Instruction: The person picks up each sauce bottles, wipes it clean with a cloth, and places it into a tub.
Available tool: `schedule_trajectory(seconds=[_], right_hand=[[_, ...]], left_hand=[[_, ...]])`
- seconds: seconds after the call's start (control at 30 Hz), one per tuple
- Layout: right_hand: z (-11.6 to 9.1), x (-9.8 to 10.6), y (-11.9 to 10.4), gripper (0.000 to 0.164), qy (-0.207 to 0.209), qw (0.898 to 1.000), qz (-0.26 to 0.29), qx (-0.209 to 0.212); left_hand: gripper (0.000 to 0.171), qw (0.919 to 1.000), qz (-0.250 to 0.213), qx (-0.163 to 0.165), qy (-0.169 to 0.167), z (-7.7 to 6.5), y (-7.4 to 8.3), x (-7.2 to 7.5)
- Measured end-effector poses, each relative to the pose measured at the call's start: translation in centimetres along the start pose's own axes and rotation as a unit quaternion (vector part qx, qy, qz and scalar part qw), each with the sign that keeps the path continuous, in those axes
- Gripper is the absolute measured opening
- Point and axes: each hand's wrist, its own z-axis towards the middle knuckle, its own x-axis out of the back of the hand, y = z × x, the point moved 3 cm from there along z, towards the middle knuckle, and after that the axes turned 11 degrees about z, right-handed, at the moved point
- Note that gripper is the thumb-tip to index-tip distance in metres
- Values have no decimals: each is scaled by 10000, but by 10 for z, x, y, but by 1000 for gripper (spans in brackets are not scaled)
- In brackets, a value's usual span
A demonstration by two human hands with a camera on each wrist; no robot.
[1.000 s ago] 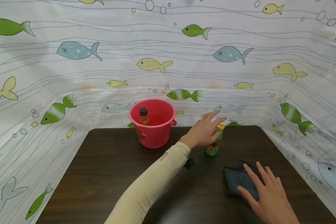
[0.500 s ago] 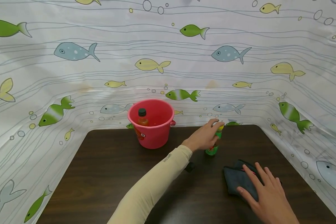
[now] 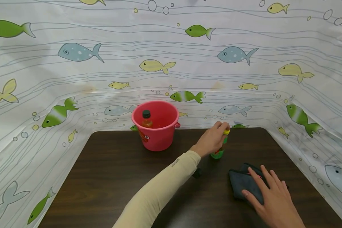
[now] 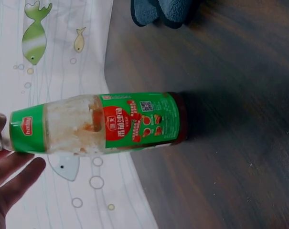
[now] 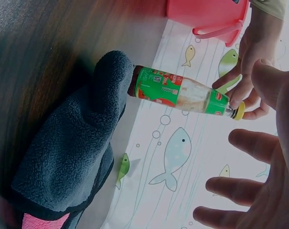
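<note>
My left hand [image 3: 212, 140] holds a glass ketchup bottle [image 4: 139, 121] by its neck, just under the yellow cap [image 3: 226, 132]. The bottle has a green and red label and stands upright on the table, with reddish residue showing through its clear upper part. In the head view the hand covers much of it. My right hand [image 3: 275, 198] is spread with the fingers apart over a folded dark blue-grey cloth [image 3: 242, 183]; whether it touches the cloth I cannot tell. A pink patch shows at the cloth's edge [image 5: 44, 221] in the right wrist view.
A pink bucket [image 3: 158, 141] stands at the back of the dark wooden table [image 3: 102, 177], with a dark-capped bottle [image 3: 147, 123] inside it. A fish-patterned white curtain [image 3: 125, 69] encloses the back and sides. A small black object [image 3: 197, 173] shows beside the left sleeve.
My left hand has come down and to the right, and its fingers have gone from reaching over the ketchup bottle to gripping its neck. The right hand and cloth stay put.
</note>
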Motion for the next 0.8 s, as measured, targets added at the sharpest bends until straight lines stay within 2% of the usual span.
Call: schedule_trajectory(seconds=[0.27, 0.4, 0.6, 0.8], right_hand=[[1, -2, 1, 81, -39, 10000, -22, -10], [0, -1, 0, 81, -12, 10000, 26, 28], [-1, 0, -2, 82, 40, 9999, 107, 65], [2, 1, -5, 82, 36, 9999, 38, 115]], left_hand=[[26, 9993, -171, 164, 280, -4, -1, 0], [25, 9987, -210, 170, 421, -5, -2, 6], [25, 9968, -234, 57, 758, -6, -2, 27], [28, 9934, -392, 38, 1082, -19, -3, 54]])
